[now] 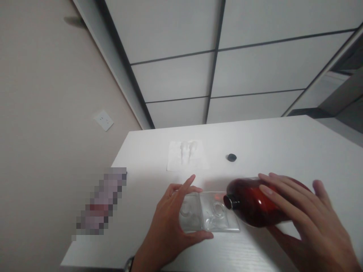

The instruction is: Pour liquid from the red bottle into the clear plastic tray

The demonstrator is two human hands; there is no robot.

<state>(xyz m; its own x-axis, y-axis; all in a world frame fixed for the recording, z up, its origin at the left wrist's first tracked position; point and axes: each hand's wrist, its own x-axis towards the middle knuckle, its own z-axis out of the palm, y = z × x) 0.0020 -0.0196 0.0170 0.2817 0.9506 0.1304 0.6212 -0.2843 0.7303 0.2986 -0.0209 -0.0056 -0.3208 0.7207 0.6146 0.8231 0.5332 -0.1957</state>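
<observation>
A dark red-brown bottle [258, 204] lies tipped almost on its side in my right hand [309, 215], whose fingers wrap over its top with the thumb underneath. Its uncapped black neck points left, above the right part of a clear plastic case [202, 213]. This case lies flat on the table and has two halves, each with a round ring shape in it. My left hand [172, 219] spans the left half, fingers at the far edge and thumb along the near edge. Whether liquid leaves the bottle cannot be made out.
Behind the case, two white spoon-like pieces [185, 151] lie on a white paper sheet [172, 160]. A small black cap [231, 157] sits to their right on the white table [147, 211]. A pixelated object [103, 200] is at the left edge. Panelled doors [176, 79] stand behind.
</observation>
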